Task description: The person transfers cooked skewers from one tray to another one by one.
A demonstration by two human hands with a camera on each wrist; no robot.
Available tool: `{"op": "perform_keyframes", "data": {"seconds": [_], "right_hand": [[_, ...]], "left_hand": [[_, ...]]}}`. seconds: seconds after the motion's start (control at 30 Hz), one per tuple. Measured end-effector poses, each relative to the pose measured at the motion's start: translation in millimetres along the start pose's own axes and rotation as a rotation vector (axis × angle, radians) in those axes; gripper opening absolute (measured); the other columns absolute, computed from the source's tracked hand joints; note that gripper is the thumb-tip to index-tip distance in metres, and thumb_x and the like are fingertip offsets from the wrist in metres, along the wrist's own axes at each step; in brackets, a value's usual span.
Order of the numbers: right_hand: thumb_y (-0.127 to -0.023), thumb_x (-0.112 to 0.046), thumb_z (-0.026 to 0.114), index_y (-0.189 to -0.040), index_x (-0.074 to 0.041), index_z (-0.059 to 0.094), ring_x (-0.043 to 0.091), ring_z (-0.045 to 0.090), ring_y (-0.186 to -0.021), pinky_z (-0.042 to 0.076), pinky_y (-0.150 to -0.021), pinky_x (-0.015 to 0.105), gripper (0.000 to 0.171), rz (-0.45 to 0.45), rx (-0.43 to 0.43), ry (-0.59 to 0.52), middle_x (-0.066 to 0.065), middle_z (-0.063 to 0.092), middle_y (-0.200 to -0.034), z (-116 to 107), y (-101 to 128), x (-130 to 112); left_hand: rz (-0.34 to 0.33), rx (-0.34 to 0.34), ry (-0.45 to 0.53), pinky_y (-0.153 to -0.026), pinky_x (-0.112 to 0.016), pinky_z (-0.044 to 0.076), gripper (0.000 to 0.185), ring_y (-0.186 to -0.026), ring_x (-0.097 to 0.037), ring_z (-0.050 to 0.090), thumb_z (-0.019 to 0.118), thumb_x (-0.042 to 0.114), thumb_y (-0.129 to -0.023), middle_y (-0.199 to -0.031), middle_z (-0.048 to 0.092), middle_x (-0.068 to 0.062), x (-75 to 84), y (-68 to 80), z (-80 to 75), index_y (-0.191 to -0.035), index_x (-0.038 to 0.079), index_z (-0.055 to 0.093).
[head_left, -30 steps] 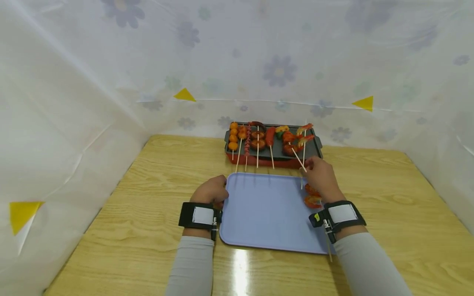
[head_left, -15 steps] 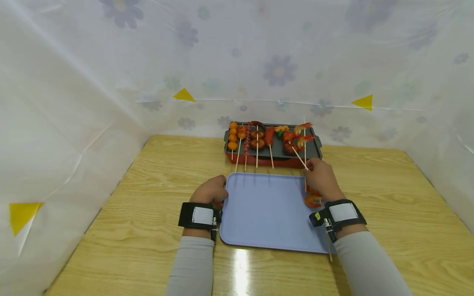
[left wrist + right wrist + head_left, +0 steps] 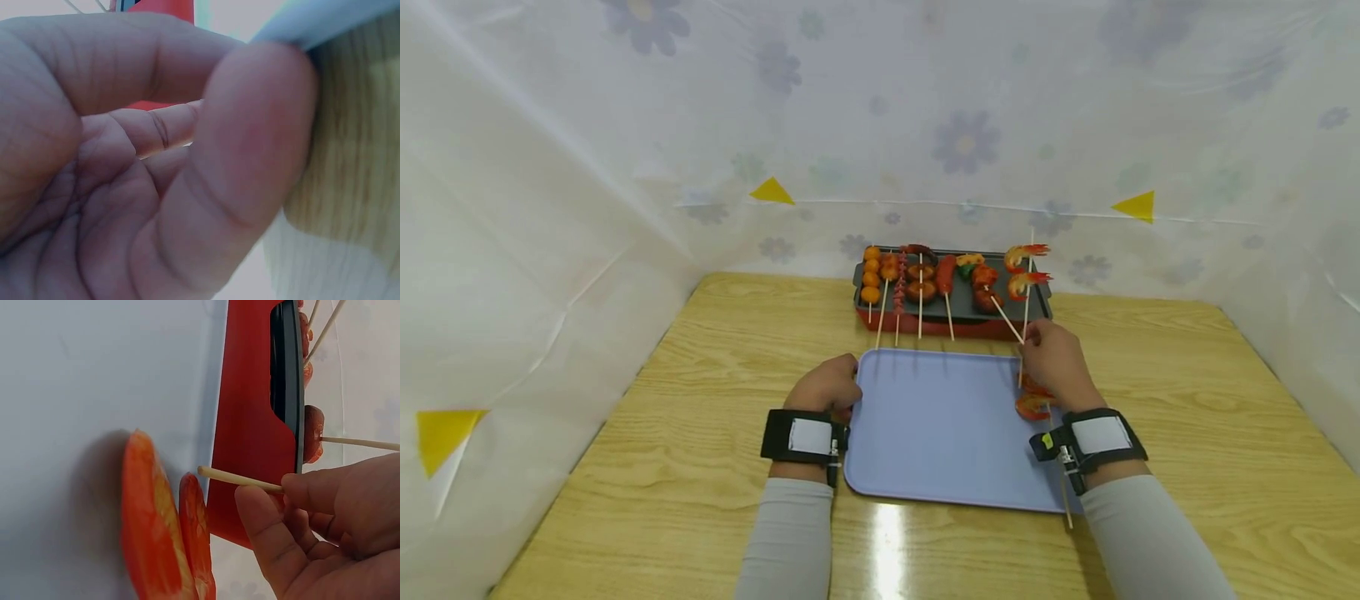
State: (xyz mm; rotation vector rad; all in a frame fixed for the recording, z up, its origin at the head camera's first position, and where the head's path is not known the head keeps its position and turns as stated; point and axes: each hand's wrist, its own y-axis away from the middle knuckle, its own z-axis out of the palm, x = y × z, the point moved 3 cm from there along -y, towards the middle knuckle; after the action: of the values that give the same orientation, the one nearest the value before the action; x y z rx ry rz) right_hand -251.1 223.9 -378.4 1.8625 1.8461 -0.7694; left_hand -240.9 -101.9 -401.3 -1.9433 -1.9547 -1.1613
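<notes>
At the left, the left hand (image 3: 823, 385) pinches the rim of the smooth, lilac-blue, round-cornered tray (image 3: 947, 433) on the wood-grained tabletop (image 3: 700, 417), unmoved over the last second. Behind it, the red-sided grill (image 3: 961, 302) bears, left to right, glossy orange balls (image 3: 870, 279), round browned slices (image 3: 922, 292), a plump sausage (image 3: 947, 275) and a lumpy meat skewer (image 3: 987, 300). Next, the shrimp skewer (image 3: 1021, 286) has just swung right, its curled, red-tailed pieces now apart from the meat, so the two no longer overlap. The right hand's (image 3: 1054, 358) grip pinches its slim wooden stick, with the shrimp at the grill's right end. Nearer, a second shrimp skewer (image 3: 1032, 407) lies along the tray's right side.
</notes>
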Motion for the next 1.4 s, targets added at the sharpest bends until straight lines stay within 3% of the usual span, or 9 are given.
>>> {"op": "perform_keyframes", "data": {"seconds": [0.3,0.8,1.2,1.4], "right_hand": [[-0.097,-0.007,0.048,-0.106,0.005,0.058,0.027,0.054,-0.068,0.043,-0.054,0.034,0.018,-0.041,0.041,0.016,0.018,0.061,-0.09,-8.6,3.9,-3.2],[-0.098,-0.01,0.054,-0.114,0.006,0.059,0.028,0.058,-0.073,0.045,-0.058,0.035,0.023,-0.085,0.075,0.028,0.022,0.064,-0.099,-11.7,23.1,-3.8],[-0.097,-0.01,0.053,-0.114,0.007,0.058,0.026,0.057,-0.07,0.046,-0.056,0.033,0.025,-0.045,0.078,0.042,0.02,0.063,-0.095,-14.8,36.3,-2.2],[-0.095,-0.008,0.053,-0.115,0.008,0.055,0.024,0.051,-0.065,0.041,-0.052,0.033,0.026,-0.043,0.087,0.045,0.018,0.059,-0.09,-19.1,42.4,-3.8]], "left_hand": [[0.005,0.007,-0.027,-0.05,-0.03,0.049,0.041,-0.061,-0.023,0.062,0.058,-0.003,-0.085,-0.094,0.062,-0.012,2.9,0.2,-0.7,-0.126,0.0,0.055],[-0.004,-0.012,0.0,-0.05,-0.03,0.051,0.047,-0.062,-0.023,0.062,0.058,-0.003,-0.085,-0.103,0.061,-0.014,0.3,-0.1,1.1,-0.132,-0.001,0.053],[0.0,-0.011,-0.006,-0.051,-0.03,0.051,0.047,-0.062,-0.023,0.062,0.058,-0.003,-0.085,-0.102,0.061,-0.014,-2.1,-0.8,0.7,-0.132,-0.001,0.053],[0.006,-0.012,0.02,-0.05,-0.03,0.051,0.044,-0.061,-0.024,0.062,0.057,-0.004,-0.084,-0.098,0.061,-0.014,-0.2,-0.7,-1.3,-0.128,-0.002,0.054]]}}
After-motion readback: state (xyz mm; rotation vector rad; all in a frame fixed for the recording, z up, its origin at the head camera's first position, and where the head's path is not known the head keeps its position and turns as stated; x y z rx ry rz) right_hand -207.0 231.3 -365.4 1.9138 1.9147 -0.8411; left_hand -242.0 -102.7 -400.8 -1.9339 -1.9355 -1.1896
